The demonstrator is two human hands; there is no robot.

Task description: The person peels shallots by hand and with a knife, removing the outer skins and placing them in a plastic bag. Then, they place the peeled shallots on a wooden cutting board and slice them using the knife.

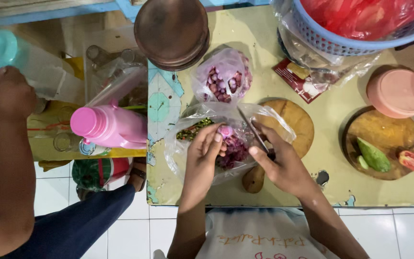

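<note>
My left hand (206, 149) pinches a small purple shallot (225, 131) over a clear plastic bag (188, 148) that holds purple peelings and green bits. My right hand (280, 160) grips a knife (252, 127), its blade angled toward the shallot. Both hands work above a round wooden cutting board (297, 121) on the yellowish table (259, 38). A second clear bag of shallots (224, 76) lies just beyond.
A blue basket (331, 41) with red bags sits at back right, beside a pink lidded bowl (398, 92). Another board (384, 134) carries green vegetable pieces and a tomato slice. Stacked brown plates (172, 31) at back. Another person's arm (5, 144) and a pink bottle (109, 127) at left.
</note>
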